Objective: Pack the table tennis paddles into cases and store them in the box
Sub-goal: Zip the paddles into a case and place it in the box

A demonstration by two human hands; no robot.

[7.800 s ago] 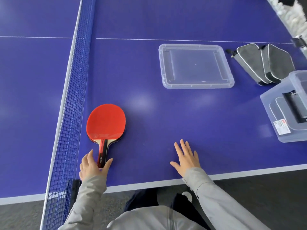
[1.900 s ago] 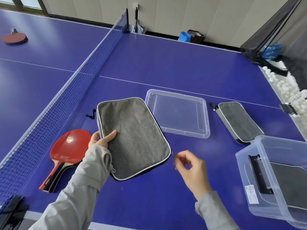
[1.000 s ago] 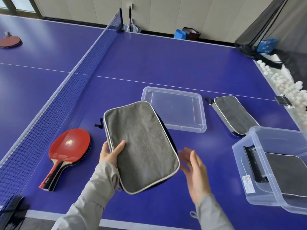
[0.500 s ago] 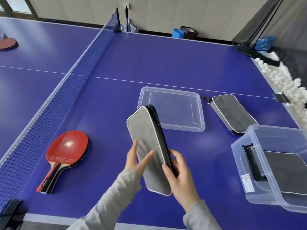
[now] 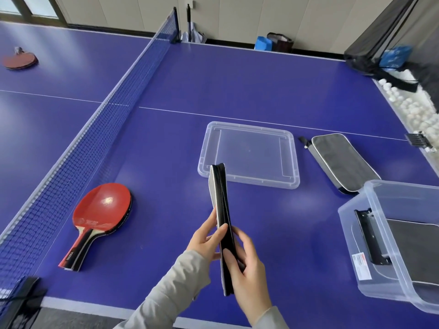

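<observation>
A grey paddle case [image 5: 222, 205] stands on edge above the blue table, its black zipper side facing me. My left hand [image 5: 206, 238] holds its left face with the thumb on the edge. My right hand [image 5: 247, 264] grips the lower right side. A red paddle [image 5: 102, 212] lies flat on the table to the left, handle toward me, with a second paddle partly hidden under it. Another grey case [image 5: 344, 162] lies flat at the right. The clear box [image 5: 356, 224] at the right edge holds a grey case [image 5: 413, 252].
The clear box lid [image 5: 249, 153] lies upside down behind the held case. The blue net [image 5: 99, 138] runs along the left. A far paddle [image 5: 20, 60] lies beyond the net. White balls [image 5: 413, 108] fill a catch net at the right.
The case has turned from flat, grey face up, to standing on edge with the zipper toward me. My right hand came in and took hold of its lower side.
</observation>
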